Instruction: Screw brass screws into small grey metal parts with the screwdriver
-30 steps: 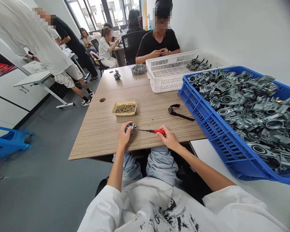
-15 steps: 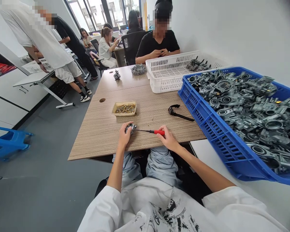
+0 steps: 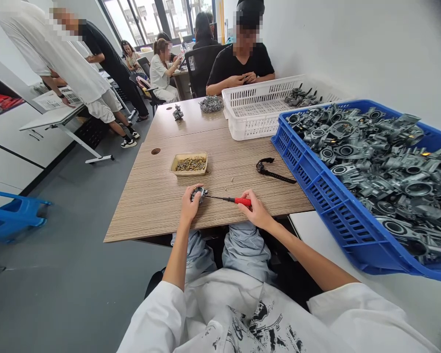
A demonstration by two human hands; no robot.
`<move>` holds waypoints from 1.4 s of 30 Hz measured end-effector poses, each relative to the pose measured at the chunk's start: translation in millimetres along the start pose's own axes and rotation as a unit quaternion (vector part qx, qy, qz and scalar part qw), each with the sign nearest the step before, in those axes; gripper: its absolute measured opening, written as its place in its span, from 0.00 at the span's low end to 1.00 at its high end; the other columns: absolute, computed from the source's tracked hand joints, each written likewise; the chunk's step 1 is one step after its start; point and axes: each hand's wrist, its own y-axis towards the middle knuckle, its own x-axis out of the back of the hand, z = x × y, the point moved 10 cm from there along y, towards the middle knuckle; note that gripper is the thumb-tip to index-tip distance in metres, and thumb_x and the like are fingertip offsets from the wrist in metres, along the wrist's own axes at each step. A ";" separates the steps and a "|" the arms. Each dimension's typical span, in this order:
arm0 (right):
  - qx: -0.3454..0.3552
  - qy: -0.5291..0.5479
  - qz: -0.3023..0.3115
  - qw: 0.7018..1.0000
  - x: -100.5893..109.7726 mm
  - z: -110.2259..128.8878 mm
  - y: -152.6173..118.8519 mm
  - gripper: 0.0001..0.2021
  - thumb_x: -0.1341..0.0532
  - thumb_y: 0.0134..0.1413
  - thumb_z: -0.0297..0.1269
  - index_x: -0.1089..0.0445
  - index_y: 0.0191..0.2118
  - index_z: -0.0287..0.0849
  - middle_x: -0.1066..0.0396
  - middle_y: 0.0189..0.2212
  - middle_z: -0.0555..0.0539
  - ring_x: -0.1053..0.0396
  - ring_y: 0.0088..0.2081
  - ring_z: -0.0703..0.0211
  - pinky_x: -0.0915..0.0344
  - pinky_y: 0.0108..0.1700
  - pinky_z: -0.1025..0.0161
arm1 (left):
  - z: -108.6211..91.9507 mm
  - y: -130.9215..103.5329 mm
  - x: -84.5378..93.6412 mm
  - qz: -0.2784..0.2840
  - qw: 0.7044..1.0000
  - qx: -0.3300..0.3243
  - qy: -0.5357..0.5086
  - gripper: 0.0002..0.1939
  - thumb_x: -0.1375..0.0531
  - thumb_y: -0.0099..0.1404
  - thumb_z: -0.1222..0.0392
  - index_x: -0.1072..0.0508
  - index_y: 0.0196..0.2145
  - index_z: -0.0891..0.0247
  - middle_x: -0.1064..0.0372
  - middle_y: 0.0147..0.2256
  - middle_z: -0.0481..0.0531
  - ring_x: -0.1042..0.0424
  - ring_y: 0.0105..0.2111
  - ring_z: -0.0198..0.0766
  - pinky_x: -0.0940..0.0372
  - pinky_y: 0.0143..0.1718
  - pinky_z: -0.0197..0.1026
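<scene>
Near the table's front edge, my left hand is closed around a small grey metal carburetor body, partly hidden by the fingers. My right hand grips the red handle of a screwdriver. The screwdriver's thin shaft points left, and its tip meets the right side of the metal part. Two small brass pieces lie on the wood just beyond the shaft. Behind my left hand stands a cream tray full of small brass-coloured parts.
A black wristwatch lies right of the tray. The blue crate, heaped with metal castings, stands at the right beside a white basket. Across the table sits a person in black. A wire-like metal pile lies farther back.
My hands, the metal part and the screwdriver stay almost in place. The view has shifted very slightly.
</scene>
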 end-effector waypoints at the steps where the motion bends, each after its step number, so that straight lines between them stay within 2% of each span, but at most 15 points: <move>1: -0.001 -0.002 -0.005 1.000 0.8 -0.5 0.3 0.11 0.40 0.65 0.48 0.40 0.43 0.48 0.35 0.26 0.54 0.38 0.25 0.56 0.44 0.31 0.60 | -0.4 0.1 0.0 0.000 1.000 -0.002 -0.003 0.17 0.45 0.71 0.58 0.21 0.52 0.59 0.23 0.51 0.56 0.26 0.54 0.47 0.34 0.60 0.49; 9: -0.006 -0.013 -0.035 0.999 3.6 -2.0 5.4 0.16 0.42 0.67 0.52 0.40 0.33 0.47 0.39 0.23 0.54 0.40 0.26 0.58 0.46 0.32 0.61 | 2.7 -0.3 -1.0 0.004 1.000 0.002 -0.010 0.18 0.45 0.71 0.58 0.21 0.53 0.60 0.24 0.51 0.56 0.27 0.54 0.47 0.35 0.60 0.49; 12: 0.001 -0.010 -0.022 1.000 2.4 0.3 2.6 0.12 0.42 0.67 0.50 0.37 0.39 0.47 0.39 0.23 0.55 0.40 0.25 0.58 0.45 0.32 0.61 | 2.5 -0.5 -1.1 0.004 1.000 0.000 -0.012 0.17 0.45 0.72 0.58 0.21 0.52 0.59 0.24 0.51 0.56 0.27 0.53 0.47 0.35 0.59 0.50; 15: 0.004 0.005 0.001 1.000 -0.4 0.7 -0.7 0.11 0.41 0.66 0.47 0.39 0.46 0.48 0.40 0.23 0.57 0.41 0.23 0.58 0.44 0.31 0.61 | 1.9 -0.5 -1.0 0.003 1.000 0.000 -0.013 0.17 0.45 0.72 0.57 0.21 0.52 0.59 0.24 0.51 0.56 0.27 0.54 0.47 0.34 0.59 0.50; 26: -0.010 -0.005 -0.031 0.999 2.6 -5.5 5.1 0.14 0.44 0.69 0.51 0.39 0.35 0.47 0.39 0.23 0.54 0.41 0.25 0.58 0.46 0.31 0.61 | 1.7 -0.3 -0.5 0.003 1.000 0.000 -0.014 0.17 0.45 0.72 0.58 0.21 0.52 0.59 0.24 0.51 0.56 0.27 0.54 0.47 0.34 0.60 0.50; 33: 0.015 -0.007 -0.008 1.000 1.4 -0.5 -0.1 0.10 0.42 0.67 0.45 0.39 0.47 0.47 0.34 0.28 0.54 0.36 0.26 0.57 0.42 0.33 0.61 | 1.9 -0.5 -0.3 0.001 1.000 0.003 -0.010 0.17 0.45 0.72 0.58 0.21 0.52 0.59 0.24 0.51 0.56 0.26 0.54 0.47 0.34 0.60 0.50; 37: 0.011 -0.017 -0.030 0.999 3.8 -4.5 1.7 0.09 0.42 0.66 0.46 0.39 0.43 0.47 0.33 0.28 0.52 0.36 0.26 0.56 0.42 0.33 0.60 | -0.1 -0.2 0.1 0.001 1.000 -0.002 -0.008 0.17 0.45 0.72 0.58 0.21 0.52 0.59 0.24 0.51 0.56 0.26 0.54 0.47 0.34 0.59 0.50; 42: -0.008 -0.017 -0.032 0.999 3.6 -6.5 5.1 0.14 0.45 0.70 0.51 0.38 0.36 0.48 0.39 0.23 0.54 0.40 0.25 0.57 0.44 0.32 0.61 | 1.1 -0.3 0.1 0.002 1.000 0.001 -0.014 0.17 0.45 0.71 0.58 0.21 0.52 0.59 0.24 0.51 0.56 0.26 0.54 0.47 0.34 0.59 0.50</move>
